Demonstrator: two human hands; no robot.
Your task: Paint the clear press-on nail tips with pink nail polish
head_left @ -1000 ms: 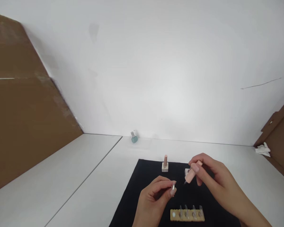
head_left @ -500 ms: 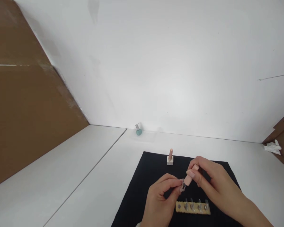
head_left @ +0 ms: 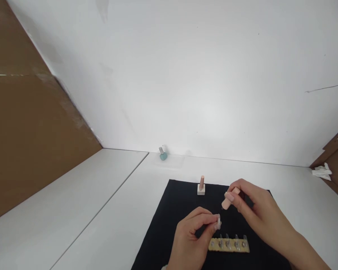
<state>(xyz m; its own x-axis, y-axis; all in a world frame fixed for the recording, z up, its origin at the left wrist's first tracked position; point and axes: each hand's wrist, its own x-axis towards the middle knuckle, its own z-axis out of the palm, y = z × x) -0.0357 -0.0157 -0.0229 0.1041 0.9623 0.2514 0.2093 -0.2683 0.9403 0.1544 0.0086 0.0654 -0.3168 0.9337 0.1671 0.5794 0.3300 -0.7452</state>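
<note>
My left hand (head_left: 193, 234) pinches a small clear false nail tip (head_left: 219, 221) between thumb and fingertips. My right hand (head_left: 255, 212) is closed around the pale pink cap of a nail polish brush (head_left: 227, 202), tilted down to the left. Its thin dark brush end points at the nail tip, just above it; whether they touch I cannot tell. Below the hands lies a yellowish display strip (head_left: 228, 246) with several clear nail tips standing up along it; the spot at its left end bears no tip. My left hand partly covers that end.
A pink-capped polish bottle (head_left: 201, 186) stands near the back edge of the black mat (head_left: 160, 221). Farther back, a teal polish bottle (head_left: 163, 153) stands by the white wall. Brown cardboard (head_left: 36, 131) rises at left. A crumpled white tissue (head_left: 322, 171) lies far right.
My right hand has lifted the brush up and away from the nail tip, so the thin brush end now shows. My left hand has turned the nail tip slightly. The view has shifted a little.
</note>
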